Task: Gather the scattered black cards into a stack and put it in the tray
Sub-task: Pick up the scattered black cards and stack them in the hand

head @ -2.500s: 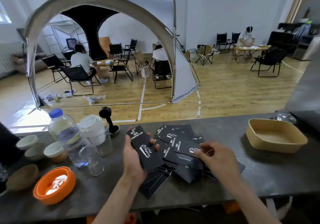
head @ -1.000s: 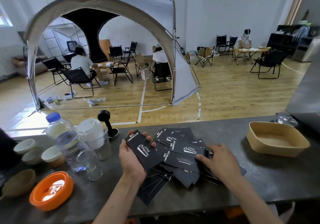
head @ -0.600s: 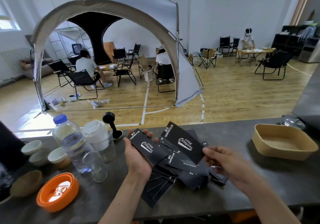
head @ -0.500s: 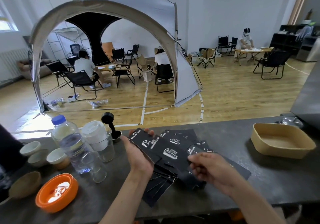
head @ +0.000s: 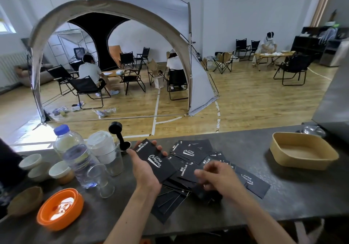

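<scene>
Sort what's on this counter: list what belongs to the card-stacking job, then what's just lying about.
Job: scattered black printed cards; card stack in left hand; right hand; tan rectangular tray.

Lying about: clear plastic water bottle; orange round lid; white ceramic cups; empty drinking glass.

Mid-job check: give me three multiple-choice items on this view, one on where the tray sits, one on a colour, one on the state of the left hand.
1. Where is the tray?
A. Right of the cards
B. Left of the bottle
C. Under the cards

2. What colour is the lid at near left?
A. Blue
B. Orange
C. White

3. What is the left hand doing?
A. Resting empty
B. Holding a glass
C. Holding a stack of cards

Answers: 1 A, it stands at the counter's right end, past the cards. 2 B, it is bright orange. 3 C, the stack lies in its palm.
</scene>
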